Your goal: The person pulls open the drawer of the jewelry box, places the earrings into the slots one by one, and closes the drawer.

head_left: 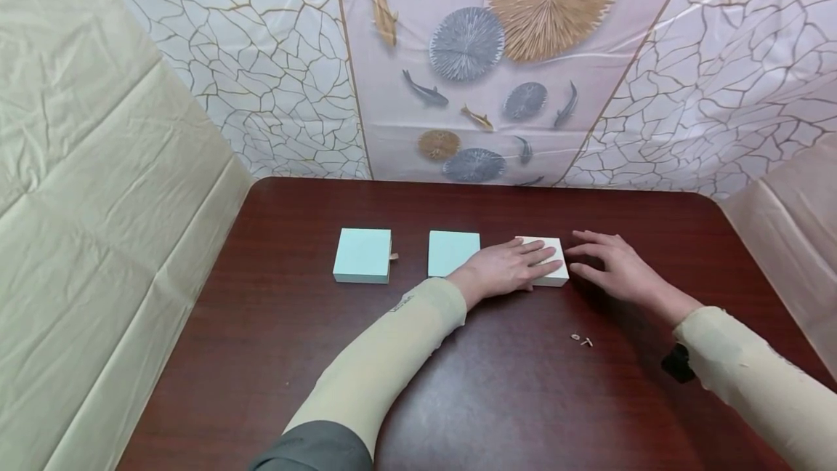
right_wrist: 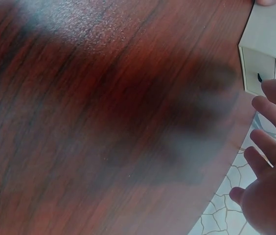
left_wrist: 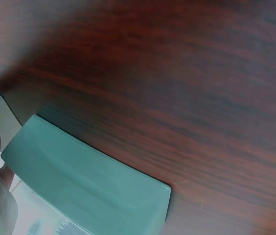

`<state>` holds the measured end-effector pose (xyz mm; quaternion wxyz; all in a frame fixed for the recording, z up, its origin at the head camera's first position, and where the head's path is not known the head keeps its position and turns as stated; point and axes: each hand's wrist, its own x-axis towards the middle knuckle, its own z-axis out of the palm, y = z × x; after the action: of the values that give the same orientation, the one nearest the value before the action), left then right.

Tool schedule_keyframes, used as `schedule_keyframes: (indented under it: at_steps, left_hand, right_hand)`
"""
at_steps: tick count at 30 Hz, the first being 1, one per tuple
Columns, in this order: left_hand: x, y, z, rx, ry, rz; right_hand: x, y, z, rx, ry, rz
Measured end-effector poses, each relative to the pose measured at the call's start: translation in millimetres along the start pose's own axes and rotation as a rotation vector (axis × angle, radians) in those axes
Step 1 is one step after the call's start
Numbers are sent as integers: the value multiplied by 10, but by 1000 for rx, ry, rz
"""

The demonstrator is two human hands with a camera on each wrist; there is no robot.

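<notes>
My left hand (head_left: 506, 267) rests across the top of a small white box (head_left: 556, 276), its fingers stretched out and spread. Part of the box's lid is hidden under those fingers. Beside the box's right end is my right hand (head_left: 611, 267), fingers loosely bent and holding nothing. In the right wrist view, the end face of the white box (right_wrist: 258, 68) shows a small dark mark close to the fingertips. A pale mint box (head_left: 451, 253) sits just left of the left hand, its near right corner covered by that hand.
Another mint box (head_left: 362, 254) stands farther left, with a small ribbon tab (head_left: 394, 256) on its right side. Small light-coloured pieces (head_left: 586, 342) lie on the dark red wooden table (head_left: 497, 398) in front of the right hand. A patterned cloth (head_left: 418, 122) hangs behind the table.
</notes>
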<state>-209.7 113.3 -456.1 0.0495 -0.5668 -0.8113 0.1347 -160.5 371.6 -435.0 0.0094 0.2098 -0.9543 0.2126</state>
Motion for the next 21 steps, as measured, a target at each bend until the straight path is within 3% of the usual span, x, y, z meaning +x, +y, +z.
schedule_keyframes:
  at_steps: [13,21]
  left_hand:
    - [-4,-16,2,-7,-5,9]
    - [2,-26,-15,-11,-15,20]
  right_hand:
    - [43,-23,26,12,-15,20]
    - [53,-27,52,22,16,7]
